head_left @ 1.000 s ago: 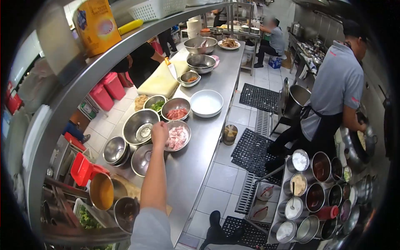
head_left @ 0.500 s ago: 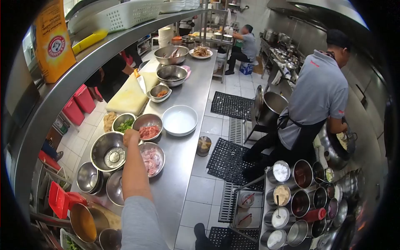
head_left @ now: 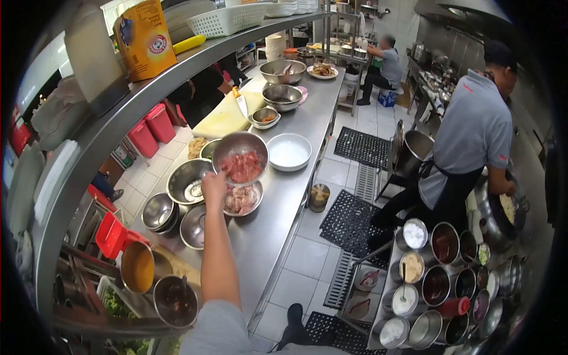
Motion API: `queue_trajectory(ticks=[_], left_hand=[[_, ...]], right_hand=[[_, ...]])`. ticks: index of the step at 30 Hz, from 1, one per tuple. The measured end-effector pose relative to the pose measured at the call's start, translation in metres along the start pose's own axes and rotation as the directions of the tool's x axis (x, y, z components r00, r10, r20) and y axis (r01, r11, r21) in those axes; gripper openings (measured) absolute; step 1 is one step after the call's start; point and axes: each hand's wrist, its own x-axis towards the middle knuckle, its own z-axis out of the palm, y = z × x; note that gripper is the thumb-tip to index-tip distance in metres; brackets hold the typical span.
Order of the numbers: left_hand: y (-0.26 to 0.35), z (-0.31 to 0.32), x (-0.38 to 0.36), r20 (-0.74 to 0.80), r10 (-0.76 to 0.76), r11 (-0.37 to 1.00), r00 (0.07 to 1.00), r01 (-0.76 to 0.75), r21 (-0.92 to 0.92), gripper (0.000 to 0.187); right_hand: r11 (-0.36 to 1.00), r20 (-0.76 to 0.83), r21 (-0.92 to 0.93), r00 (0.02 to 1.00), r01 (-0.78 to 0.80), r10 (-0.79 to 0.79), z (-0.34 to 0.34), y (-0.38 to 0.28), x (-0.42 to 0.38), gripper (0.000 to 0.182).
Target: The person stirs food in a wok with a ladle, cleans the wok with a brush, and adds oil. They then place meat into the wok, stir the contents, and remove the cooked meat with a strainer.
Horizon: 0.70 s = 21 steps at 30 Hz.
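Note:
My left hand (head_left: 213,185) is closed on the near rim of a steel bowl (head_left: 255,145) of chopped red meat (head_left: 241,167). The bowl is raised and tilted toward me, partly overlapping a steel bowl of pale raw meat (head_left: 241,200). Left of my hand is a steel strainer bowl (head_left: 177,177) with a perforated bottom. Behind the held bowl, a bowl of chopped greens (head_left: 208,150) is mostly hidden. A white bowl (head_left: 289,151) stands to the right. My right hand is not in view.
A knife (head_left: 241,105) lies on the yellowish cutting board (head_left: 220,118). A steel shelf (head_left: 148,83) overhangs the left side. A co-worker in a grey shirt (head_left: 467,130) works at a wok on the right. Several sauce pots stand by a seasoning rack (head_left: 378,319).
My left hand has lifted the bowl of red meat off the counter and tilted it. The camera view has swung left, so the scene sits further right.

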Motion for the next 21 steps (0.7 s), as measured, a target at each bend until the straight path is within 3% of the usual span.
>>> queue_trajectory(ticks=[2,4,6,8,15,18,19,20,21], left_hand=[[0.000,-0.030,-0.061,0.011,0.019,0.999,1.000,-0.019,0.028,0.021],[-0.022,-0.050,-0.116,0.069,-0.091,0.995,0.993,0.089,0.035,0.018],[-0.082,-0.063,-0.156,0.142,-0.225,0.969,0.964,0.236,-0.073,0.016],[-0.090,-0.077,-0.204,0.094,-0.370,0.919,0.924,0.379,-0.111,0.014],[-0.108,-0.111,-0.261,-0.079,-0.477,0.855,0.875,0.441,-0.275,0.013],[-0.082,-0.122,-0.282,-0.072,-0.570,0.787,0.818,0.519,-0.332,0.027],[-0.062,-0.131,-0.293,-0.166,-0.320,0.913,0.933,0.350,0.210,0.032],[-0.050,-0.135,-0.295,-0.104,-0.039,0.710,0.994,0.100,0.697,0.038],[-0.046,-0.134,-0.288,-0.104,-0.034,0.716,0.994,0.097,0.691,0.038]], right_hand=[[1.000,0.038,0.011,0.999,0.008,-0.009,0.002,0.001,0.009,0.029],[1.000,0.076,0.019,0.997,0.013,-0.014,-0.001,0.000,0.017,0.029],[0.999,0.111,0.030,0.994,0.016,-0.019,-0.003,0.000,0.026,0.029],[0.999,0.146,0.032,0.989,0.021,-0.026,-0.007,0.001,0.036,0.029],[1.000,0.214,0.023,0.977,0.022,-0.026,-0.019,0.003,0.054,0.029],[0.999,0.225,0.011,0.974,0.037,-0.038,-0.021,0.003,0.055,0.029],[0.999,0.224,0.014,0.974,0.041,-0.044,-0.021,0.004,0.055,0.028],[0.999,0.222,0.013,0.974,0.042,-0.044,-0.022,0.006,0.055,0.028],[0.999,0.211,0.018,0.976,0.048,-0.050,-0.025,0.008,0.053,0.028]])
